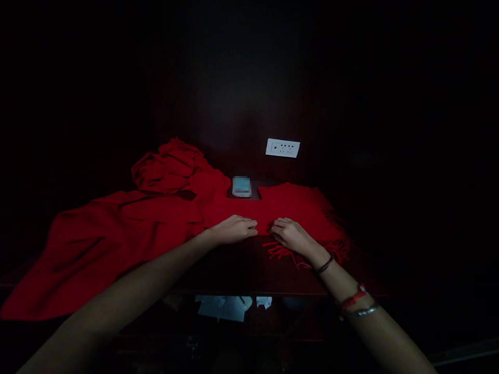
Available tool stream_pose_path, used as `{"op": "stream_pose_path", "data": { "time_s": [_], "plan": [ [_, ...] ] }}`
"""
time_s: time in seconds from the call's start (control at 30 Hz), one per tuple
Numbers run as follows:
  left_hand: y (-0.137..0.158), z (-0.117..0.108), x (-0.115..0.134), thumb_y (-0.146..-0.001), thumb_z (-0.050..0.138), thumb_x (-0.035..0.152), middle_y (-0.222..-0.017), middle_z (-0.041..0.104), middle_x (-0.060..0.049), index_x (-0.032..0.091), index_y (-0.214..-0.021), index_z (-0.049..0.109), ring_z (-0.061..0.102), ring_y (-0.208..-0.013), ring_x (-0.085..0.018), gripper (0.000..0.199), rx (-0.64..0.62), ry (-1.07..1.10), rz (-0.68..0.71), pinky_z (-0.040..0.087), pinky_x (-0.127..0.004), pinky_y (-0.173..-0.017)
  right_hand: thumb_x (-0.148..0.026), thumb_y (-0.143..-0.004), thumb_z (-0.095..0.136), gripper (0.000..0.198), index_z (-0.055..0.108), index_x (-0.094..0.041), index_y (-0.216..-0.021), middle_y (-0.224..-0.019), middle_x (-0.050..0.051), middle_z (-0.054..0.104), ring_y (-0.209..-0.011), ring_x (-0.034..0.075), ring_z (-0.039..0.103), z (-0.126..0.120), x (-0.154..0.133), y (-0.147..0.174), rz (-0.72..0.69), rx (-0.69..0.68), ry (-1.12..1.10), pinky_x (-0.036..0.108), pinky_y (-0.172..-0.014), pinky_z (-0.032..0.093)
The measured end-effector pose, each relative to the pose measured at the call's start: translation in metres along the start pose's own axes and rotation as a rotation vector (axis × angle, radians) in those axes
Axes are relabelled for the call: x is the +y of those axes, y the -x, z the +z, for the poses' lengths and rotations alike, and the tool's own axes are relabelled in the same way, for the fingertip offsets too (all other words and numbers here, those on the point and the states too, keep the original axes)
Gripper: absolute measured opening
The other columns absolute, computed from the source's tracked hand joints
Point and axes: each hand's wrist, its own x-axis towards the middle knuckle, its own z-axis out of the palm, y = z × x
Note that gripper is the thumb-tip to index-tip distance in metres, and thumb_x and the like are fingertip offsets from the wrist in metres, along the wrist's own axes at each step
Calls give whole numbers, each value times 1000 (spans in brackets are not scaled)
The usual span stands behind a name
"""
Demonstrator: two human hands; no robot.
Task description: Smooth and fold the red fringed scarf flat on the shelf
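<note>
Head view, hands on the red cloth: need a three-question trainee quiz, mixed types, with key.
1. Multiple choice. In the picture, where is the white wall socket relative to the phone?
A) lower and to the left
B) higher and to the right
C) directly below

2. True or false: the silver bracelet is on the person's left arm.

3. Short answer. Which of the person's hands is nearer the loose fringe of the red cloth?

Key
1. B
2. False; the silver bracelet is on the right arm.
3. The right hand.
</note>
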Motion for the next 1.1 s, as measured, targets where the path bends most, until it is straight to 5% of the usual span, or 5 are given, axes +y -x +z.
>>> {"op": "stream_pose_path", "data": {
  "time_s": [0.17,0.43,0.73,1.1],
  "plan": [
    [-1,-3,3,-81,40,19,-82,55,-1,18,-82,53,52,-71,-13,13,-14,-1,2,34,-22,-56,-18,-79,45,11,56,-16,-78,-76,3,55,-71,13,48,-7,11,8,37,1,-51,24,-70,36],
    [-26,3,28,-80,43,34,-91,55,-3,18,-87,51,53,-80,-16,19,76,60,-225,41,-25,-64,-16,-77,47,10,57,-16,-79,-75,3,55,-71,13,48,-6,11,10,90,32,-86,23,-70,37],
    [-32,8,33,-80,44,19,-89,56,-4,18,-84,52,56,-78,-16,9,90,38,-147,44,-26,-65,-22,-83,39,18,57,-17,-83,-73,4,55,-70,14,47,-1,8,46,220,78,95,26,-69,34],
    [-31,4,29,-79,43,14,-88,57,-7,17,-87,52,57,-78,-18,12,16,61,-181,44,-28,-65,-25,-82,41,20,54,-17,-95,-80,5,57,-75,14,48,-2,9,43,246,92,26,25,-69,34]
  ]
}}
